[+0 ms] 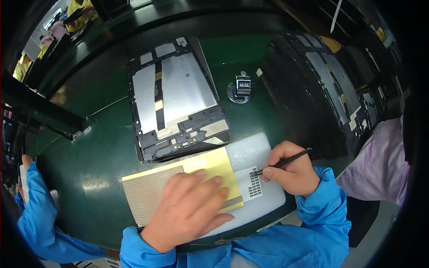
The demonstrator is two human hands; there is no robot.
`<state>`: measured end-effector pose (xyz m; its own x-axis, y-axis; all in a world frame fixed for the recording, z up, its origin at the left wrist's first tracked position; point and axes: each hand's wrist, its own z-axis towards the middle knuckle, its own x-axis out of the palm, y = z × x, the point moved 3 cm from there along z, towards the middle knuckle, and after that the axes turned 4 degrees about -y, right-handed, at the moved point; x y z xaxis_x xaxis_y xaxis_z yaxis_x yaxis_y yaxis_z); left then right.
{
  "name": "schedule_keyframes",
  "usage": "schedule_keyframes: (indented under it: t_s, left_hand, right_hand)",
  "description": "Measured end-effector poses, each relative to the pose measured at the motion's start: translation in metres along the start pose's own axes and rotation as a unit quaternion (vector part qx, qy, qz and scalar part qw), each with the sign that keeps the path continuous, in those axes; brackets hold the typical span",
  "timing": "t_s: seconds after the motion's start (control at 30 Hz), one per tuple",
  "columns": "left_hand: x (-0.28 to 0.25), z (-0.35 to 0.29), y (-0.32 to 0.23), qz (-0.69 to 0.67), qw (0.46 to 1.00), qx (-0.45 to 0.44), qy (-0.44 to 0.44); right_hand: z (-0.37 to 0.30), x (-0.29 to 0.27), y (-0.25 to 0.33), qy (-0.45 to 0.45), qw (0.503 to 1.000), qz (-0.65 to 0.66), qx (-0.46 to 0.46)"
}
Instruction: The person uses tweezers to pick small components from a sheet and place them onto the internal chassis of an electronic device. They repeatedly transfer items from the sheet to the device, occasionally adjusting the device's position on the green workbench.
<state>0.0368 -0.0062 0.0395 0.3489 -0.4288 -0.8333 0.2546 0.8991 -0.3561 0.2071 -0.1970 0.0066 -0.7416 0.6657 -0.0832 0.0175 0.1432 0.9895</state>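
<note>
My left hand point(190, 210) lies over a yellow sheet point(208, 163) lined with rows of thin brown strips point(149, 192), its fingers stretched out and holding nothing. In my right hand point(292, 169) is a pair of slim black tweezers point(292, 158), pinched between thumb and fingers. The tips touch or hover just over a small white sheet point(243, 181) bearing rows of small dark rectangular pieces point(255, 187); I cannot tell whether they grip one. Both sheets rest partly on a white foam pad point(252, 149).
Beyond the sheets lies a stack of flat black frames with silver panels point(183, 89). A chrome tally counter point(242, 87) stands right of it on the green table point(98, 156). More black frames point(308, 89) are stacked at right. Blue-sleeved point(38, 192) and pink-sleeved point(380, 165) people sit at either side.
</note>
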Motion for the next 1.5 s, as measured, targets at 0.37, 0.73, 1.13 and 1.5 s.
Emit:
schedule_keyframes:
  t_s: [0.37,0.73,1.13,1.5]
  left_hand:
    - [0.029,0.022,-0.009,-0.033,0.990,-0.016,0.134]
    - [0.027,0.021,-0.009,-0.041,0.990,-0.024,0.133]
    - [-0.007,0.002,0.024,0.179,0.964,-0.121,-0.157]
    - [0.001,-0.009,0.043,0.096,0.970,-0.173,-0.143]
  right_hand:
    - [0.002,0.002,0.003,0.027,0.999,-0.029,-0.003]
    - [0.002,0.000,0.001,-0.021,0.995,0.089,0.033]
    - [0.070,0.060,0.075,0.047,0.980,0.122,-0.149]
    - [0.098,0.078,0.071,0.090,0.981,-0.082,-0.148]
